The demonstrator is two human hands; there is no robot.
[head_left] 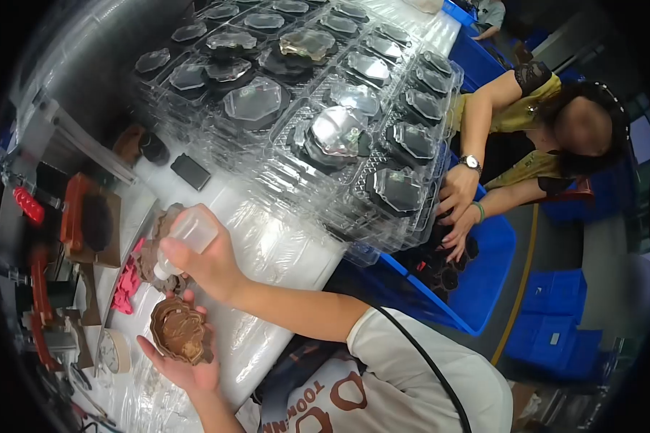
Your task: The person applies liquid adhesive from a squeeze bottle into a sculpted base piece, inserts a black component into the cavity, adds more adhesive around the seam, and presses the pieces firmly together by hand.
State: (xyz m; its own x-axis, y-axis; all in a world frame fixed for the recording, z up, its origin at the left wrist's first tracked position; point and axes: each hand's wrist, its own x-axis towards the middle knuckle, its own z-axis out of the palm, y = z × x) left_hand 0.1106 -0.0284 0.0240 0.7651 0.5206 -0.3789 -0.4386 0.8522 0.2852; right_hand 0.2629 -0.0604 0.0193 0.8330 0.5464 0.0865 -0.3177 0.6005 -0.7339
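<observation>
Right hand: grip clamped on a small translucent plastic bottle, nozzle tipped down towards the brown scalloped case. Left hand: palm up, cupped under the brown scalloped case, fingertips at its rim, hollow side showing. Nozzle and case near, apart.

Room: open strip of plastic-covered white desk right of both hands in view; its edge slants down below the trays. Stacked clear plastic trays overhang the upper side, well apart from the bottle.

In the way: crumpled grey-brown material just beside the bottle; pink cloth left of it. Pale round roll left of the case. Flat black rectangular block above the right hand.

Beyond: co-worker reaches into a blue plastic bin of dark pieces.
</observation>
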